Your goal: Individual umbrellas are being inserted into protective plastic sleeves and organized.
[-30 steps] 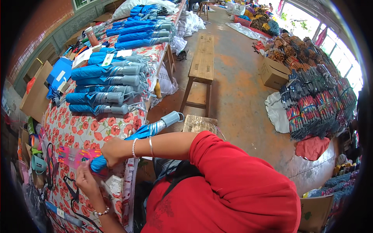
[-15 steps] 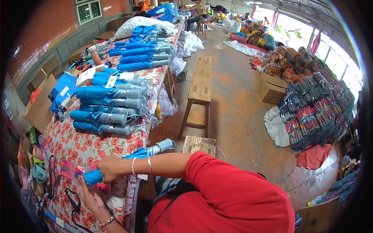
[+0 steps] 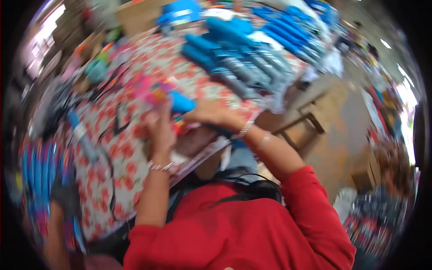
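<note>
A bright blue folded umbrella (image 3: 182,102) lies in the grip of my right hand (image 3: 209,111), above the near edge of the flower-patterned table. Its handle end is hidden behind my right hand and forearm. Beside the umbrella's other end is my left hand (image 3: 161,131), raised and so smeared by motion that its fingers do not show clearly. A pink and multicoloured packet (image 3: 146,87) lies on the table just past my left hand.
Rows of blue folded umbrellas with grey handles (image 3: 238,67) cover the table's far right. A single umbrella (image 3: 83,135) and black straps (image 3: 118,119) lie at left. Another person's arm (image 3: 56,225) shows at lower left. A wooden bench (image 3: 310,119) stands right.
My view has swung to the left, so the table and umbrella rows appear turned and farther right. My right hand keeps hold of the umbrella. Another person's arm has come into view.
</note>
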Available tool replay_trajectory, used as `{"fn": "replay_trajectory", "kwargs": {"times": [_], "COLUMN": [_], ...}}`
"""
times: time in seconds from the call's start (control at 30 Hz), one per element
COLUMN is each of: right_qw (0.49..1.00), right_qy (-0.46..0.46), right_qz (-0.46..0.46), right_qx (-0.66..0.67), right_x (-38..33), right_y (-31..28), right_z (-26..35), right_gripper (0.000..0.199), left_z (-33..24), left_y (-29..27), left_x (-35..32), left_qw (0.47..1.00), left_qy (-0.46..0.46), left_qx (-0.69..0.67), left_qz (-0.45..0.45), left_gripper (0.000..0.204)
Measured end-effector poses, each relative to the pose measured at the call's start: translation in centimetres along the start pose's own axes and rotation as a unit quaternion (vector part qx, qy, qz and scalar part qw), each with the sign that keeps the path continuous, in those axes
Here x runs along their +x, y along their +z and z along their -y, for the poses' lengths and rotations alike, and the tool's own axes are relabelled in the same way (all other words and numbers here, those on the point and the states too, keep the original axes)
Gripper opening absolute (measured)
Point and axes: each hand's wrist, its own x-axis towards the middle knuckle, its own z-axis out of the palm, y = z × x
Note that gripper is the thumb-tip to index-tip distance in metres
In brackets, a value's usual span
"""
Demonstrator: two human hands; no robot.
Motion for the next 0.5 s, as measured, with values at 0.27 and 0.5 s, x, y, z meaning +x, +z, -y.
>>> {"fn": "replay_trajectory", "kwargs": {"times": [0.27, 0.5], "right_qw": [0.999, 0.996], "right_qy": [-0.027, -0.066], "right_qz": [-0.016, -0.03], "right_qx": [0.031, 0.048], "right_x": [0.2, -0.6], "right_y": [1.0, 1.0], "right_z": [1.8, 2.5], "right_gripper": [0.036, 0.03], "left_z": [-2.7, -2.2], "left_y": [0.7, 0.0], "left_x": [-0.9, 0.2], "left_qw": [0.949, 0.959], "left_qy": [-0.039, -0.058], "left_qx": [-0.31, -0.271], "left_qz": [-0.044, -0.057], "left_gripper": [0.03, 0.018]}}
